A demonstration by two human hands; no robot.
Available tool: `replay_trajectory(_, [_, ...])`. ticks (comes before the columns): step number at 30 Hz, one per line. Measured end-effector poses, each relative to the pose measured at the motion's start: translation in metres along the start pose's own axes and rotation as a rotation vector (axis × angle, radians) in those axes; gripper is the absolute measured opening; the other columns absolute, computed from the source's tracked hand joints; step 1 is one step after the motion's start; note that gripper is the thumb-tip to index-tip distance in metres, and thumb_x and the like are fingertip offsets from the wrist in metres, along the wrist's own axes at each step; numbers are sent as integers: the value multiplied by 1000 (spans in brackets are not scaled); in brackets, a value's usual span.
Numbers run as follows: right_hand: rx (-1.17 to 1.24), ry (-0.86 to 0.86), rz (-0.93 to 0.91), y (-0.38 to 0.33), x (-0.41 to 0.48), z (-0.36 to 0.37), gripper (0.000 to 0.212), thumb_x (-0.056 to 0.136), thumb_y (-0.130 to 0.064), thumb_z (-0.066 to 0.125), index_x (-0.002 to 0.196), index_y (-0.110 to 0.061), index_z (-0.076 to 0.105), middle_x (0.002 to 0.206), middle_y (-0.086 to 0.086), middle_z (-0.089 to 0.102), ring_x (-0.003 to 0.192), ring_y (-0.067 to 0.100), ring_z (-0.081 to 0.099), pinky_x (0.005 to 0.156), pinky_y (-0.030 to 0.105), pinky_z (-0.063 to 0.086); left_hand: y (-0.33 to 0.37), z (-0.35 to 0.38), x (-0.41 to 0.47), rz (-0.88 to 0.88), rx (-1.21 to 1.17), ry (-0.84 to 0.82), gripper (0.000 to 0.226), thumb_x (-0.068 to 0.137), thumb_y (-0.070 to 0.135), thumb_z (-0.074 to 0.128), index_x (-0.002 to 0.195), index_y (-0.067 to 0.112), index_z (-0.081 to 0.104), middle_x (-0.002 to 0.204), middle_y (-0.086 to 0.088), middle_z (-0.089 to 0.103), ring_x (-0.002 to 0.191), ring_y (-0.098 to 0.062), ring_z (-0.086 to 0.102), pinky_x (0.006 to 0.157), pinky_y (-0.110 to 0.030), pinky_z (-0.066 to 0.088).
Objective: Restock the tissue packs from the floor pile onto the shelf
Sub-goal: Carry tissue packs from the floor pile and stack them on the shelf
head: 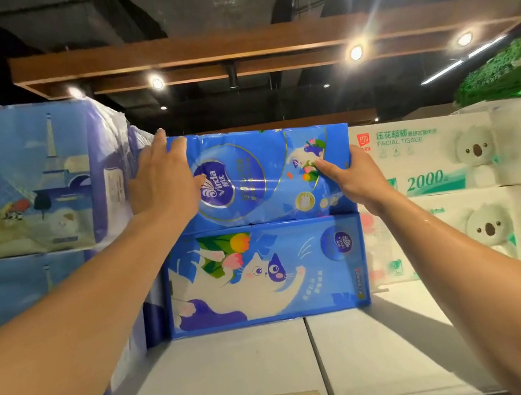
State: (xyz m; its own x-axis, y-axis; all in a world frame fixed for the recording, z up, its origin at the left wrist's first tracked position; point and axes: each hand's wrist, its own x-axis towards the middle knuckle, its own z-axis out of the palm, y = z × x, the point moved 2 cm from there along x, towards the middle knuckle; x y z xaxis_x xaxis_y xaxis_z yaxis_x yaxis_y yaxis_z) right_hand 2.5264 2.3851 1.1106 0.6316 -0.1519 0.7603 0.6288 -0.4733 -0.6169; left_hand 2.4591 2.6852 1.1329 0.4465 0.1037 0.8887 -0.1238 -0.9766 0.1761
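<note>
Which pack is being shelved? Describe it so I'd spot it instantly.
On the white shelf, look between the bear-print packs and white koala packs. It is the top blue pack, touched by the left hand and right hand; a big purple logo dominates it, whereas the pack below shows a large cat.

**Blue pack sits on top of the stack**

The top pack [257, 163] is up on the lower pack [267, 286], its bottom edge meeting the other's top edge. It has a glossy blue wrap, a round purple Vinda badge turned on its side, and a cat-and-flowers print toward the right end. The left hand [160, 183] lies flat on its upper left corner, fingers straight. The right hand [352, 178] grips its lower right edge, thumb on the front. The lower pack stands on its long edge on the white shelf [238, 359]. Same blue wrap here, with a white cat with a purple patch stretched across the front and the badge at upper right. It sits well back from the shelf's front lip.
</note>
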Motion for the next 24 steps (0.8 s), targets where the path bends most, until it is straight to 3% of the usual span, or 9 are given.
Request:
replay_trajectory(2, [-37, 36, 10, -1, 1, 0, 63, 72, -66, 73, 116, -21, 68, 108, -8, 76, 98, 16, 73, 87, 43, 59, 3, -4, -4, -2, 49, -47, 68, 89, 32, 73, 146, 18, 38, 160, -8, 22, 141, -31, 31, 97, -51, 46])
replay_trajectory(5, [-28, 97, 82, -10, -8, 0, 70, 69, -67, 76, 119, -19, 64, 111, -6, 74, 100, 18, 71, 88, 43, 59, 2, -8, -19, 18, 51, -139, 74, 83, 35, 78, 143, 17, 39, 156, -9, 28, 137, -32, 36, 96, -49, 47])
replay_trajectory(9, [-116, 114, 162, -31, -24, -11, 94, 80, -48, 82, 150, -10, 32, 145, 9, 54, 133, 27, 52, 104, 39, 45, -8, -25, -39, 44, 63, -166, 75, 85, 41, 75, 145, 18, 36, 154, -8, 31, 139, -31, 35, 96, -48, 47])
replay_trajectory(11, [-178, 141, 135, -46, -35, -22, 99, 80, -47, 81, 152, -8, 27, 153, 13, 44, 139, 30, 44, 108, 39, 40, -10, -35, -47, 68, 9, -178, 76, 83, 43, 76, 144, 17, 38, 147, -8, 39, 134, -32, 42, 95, -48, 47])
replay_trajectory(14, [-280, 127, 68, -75, -65, -40, 91, 81, -49, 79, 149, -9, 34, 151, 13, 45, 137, 29, 45, 106, 38, 40, -5, -53, -61, 86, -95, -215, 76, 82, 44, 77, 143, 18, 40, 141, -7, 48, 127, -28, 49, 94, -44, 49])
replay_trajectory(19, [-528, -63, -111, -126, -145, -58, 72, 87, -56, 69, 142, -13, 51, 143, 7, 57, 131, 23, 52, 105, 38, 42, 17, -95, -101, 168, -167, -293, 79, 86, 50, 70, 150, 22, 34, 152, -2, 42, 137, -25, 42, 104, -43, 43])
replay_trajectory(24, [-574, -192, -139, -165, -248, -83, 55, 90, -53, 67, 129, -14, 65, 130, 3, 68, 121, 21, 63, 103, 35, 47, 20, -133, -166, 266, -268, -420, 75, 84, 58, 66, 146, 24, 43, 149, -3, 48, 133, -25, 47, 108, -38, 39])
